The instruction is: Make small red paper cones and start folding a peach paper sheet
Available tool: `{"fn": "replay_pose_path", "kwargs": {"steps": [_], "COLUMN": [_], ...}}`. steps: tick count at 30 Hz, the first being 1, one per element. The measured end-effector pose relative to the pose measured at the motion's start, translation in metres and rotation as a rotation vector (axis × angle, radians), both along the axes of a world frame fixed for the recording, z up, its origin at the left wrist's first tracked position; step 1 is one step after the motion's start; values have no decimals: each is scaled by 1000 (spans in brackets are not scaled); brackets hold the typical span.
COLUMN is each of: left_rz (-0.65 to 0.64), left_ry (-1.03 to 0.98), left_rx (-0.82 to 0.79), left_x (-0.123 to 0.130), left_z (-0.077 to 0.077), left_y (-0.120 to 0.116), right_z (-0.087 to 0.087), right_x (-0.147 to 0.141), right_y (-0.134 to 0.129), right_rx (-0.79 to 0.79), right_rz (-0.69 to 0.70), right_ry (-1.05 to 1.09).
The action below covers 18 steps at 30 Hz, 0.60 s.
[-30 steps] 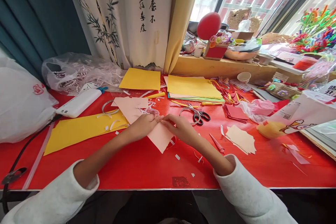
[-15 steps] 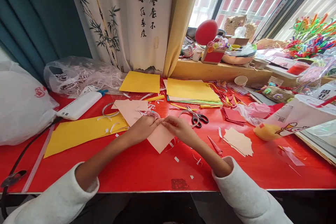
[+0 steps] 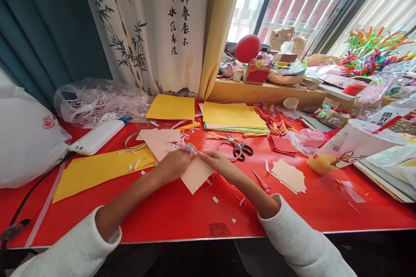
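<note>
My left hand [image 3: 177, 163] is closed, its fingers on a small pink and light-blue piece [image 3: 189, 149] whose kind I cannot make out. The fingertips of my right hand [image 3: 223, 165] meet it from the other side, pinched together; what lies between them is hidden. Both hands are over a pale peach square of paper [image 3: 195, 178] on the red table [image 3: 156, 220]. Behind the left hand lies a larger peach sheet [image 3: 156, 143] with white paper scraps around it. Black-handled scissors [image 3: 244, 150] rest beyond my right hand, partly behind a ring-shaped band [image 3: 227, 143].
Yellow sheets [image 3: 100, 171] lie at left near a white power bank [image 3: 97, 136] and a plastic bag [image 3: 29, 138]. More yellow paper [image 3: 230, 114] is stacked at the back. Cut peach cards [image 3: 289, 175], red cards [image 3: 282, 145] and a tilted drink cup [image 3: 354, 145] stand to the right.
The camera view has shifted slightly, so the scene sits a little lower and further left. My hands stay close together over the peach paper, with the right wrist slightly turned.
</note>
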<state>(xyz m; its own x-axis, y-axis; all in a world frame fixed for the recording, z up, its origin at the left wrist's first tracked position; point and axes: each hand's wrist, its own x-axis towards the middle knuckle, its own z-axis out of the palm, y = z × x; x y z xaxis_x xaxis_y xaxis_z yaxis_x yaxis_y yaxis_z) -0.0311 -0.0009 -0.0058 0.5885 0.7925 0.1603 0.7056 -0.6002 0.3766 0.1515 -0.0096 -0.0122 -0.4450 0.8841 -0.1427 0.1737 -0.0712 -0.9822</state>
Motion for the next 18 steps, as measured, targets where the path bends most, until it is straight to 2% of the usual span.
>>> {"fn": "replay_pose_path", "kwargs": {"steps": [5,10,15,18], "left_rz": [90,53,86,65], "left_ry": [-227,-373,-356,-329], "left_rx": [-155,-283,-211,-134], "left_x": [3,-3,-3,-5], "left_z": [15,22,19,13], "left_y": [-3,-3,-2,1], "right_z": [1,3,4,4], "right_x": [0,2,0,-1], "right_y": [2,2,1,0], "right_rx": [-31,-11,55,39], "right_rz": [-60,-88,-85,-80], "right_ry": [27,12,-103,-81]}}
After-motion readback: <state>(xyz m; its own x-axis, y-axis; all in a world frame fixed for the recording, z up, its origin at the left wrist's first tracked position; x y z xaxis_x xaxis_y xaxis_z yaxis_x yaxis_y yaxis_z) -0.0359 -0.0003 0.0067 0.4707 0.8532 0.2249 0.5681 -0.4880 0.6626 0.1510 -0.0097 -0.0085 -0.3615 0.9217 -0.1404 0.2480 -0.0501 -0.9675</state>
